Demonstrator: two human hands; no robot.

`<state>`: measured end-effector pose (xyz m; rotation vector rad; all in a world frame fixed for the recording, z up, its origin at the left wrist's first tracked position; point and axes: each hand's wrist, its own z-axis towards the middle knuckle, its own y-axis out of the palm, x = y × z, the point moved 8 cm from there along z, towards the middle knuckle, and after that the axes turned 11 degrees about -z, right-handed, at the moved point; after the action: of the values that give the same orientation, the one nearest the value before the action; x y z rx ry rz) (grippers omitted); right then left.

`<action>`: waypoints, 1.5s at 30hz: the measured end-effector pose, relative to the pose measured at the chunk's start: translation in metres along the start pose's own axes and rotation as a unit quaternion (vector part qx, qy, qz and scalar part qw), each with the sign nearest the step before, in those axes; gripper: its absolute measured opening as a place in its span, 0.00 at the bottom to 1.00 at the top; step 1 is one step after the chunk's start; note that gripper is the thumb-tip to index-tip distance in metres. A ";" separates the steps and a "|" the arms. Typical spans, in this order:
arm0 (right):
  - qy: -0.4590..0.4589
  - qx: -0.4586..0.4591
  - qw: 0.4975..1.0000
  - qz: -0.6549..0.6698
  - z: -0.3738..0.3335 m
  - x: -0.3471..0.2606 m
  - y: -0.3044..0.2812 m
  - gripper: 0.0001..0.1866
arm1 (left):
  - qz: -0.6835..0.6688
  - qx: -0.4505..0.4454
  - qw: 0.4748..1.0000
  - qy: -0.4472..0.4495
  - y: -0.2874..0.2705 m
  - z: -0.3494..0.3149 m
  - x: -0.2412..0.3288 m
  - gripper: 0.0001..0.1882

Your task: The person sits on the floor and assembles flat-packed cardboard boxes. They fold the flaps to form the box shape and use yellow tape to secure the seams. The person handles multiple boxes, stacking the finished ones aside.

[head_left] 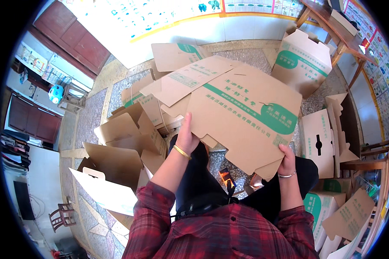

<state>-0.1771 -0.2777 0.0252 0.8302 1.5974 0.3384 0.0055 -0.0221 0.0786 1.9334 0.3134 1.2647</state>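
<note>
- At 9 o'clock of the lap: loose folded cartons heaped on the floor.
- Centre: left hand, fingers clasping the near left edge of the flat carton blank.
- At 4 o'clock of the blank: right hand, fingers pinching its lower corner.
- At 1 o'clock: assembled box standing on the floor.

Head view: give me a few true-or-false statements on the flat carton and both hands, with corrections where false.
1. Both hands grip the flat cardboard carton. True: the left hand holds its left edge and the right hand its lower right edge.
2. The carton is printed in red. False: its band and markings are green.
3. An assembled carton stands ahead on the right. True.
4. The left wrist is bare. False: it wears a gold bangle.
5. The sleeves are plain white. False: they are red plaid.
</note>
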 end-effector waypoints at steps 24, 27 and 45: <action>-0.122 -0.221 0.655 -0.712 0.033 0.048 0.129 0.44 | 0.308 0.023 0.948 0.083 0.005 -0.007 -0.020 0.18; -0.080 -0.250 0.674 -0.690 0.035 0.044 0.124 0.43 | 0.327 0.020 0.939 0.099 0.004 -0.009 -0.019 0.19; -0.105 -0.209 0.719 -0.655 0.017 0.028 0.093 0.38 | 0.284 -0.009 0.958 -0.044 0.063 -0.017 -0.020 0.32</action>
<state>-0.1312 -0.1979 0.0608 -0.6882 1.4310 -0.4187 -0.0309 -0.0672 0.1146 2.1348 -0.3286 1.5179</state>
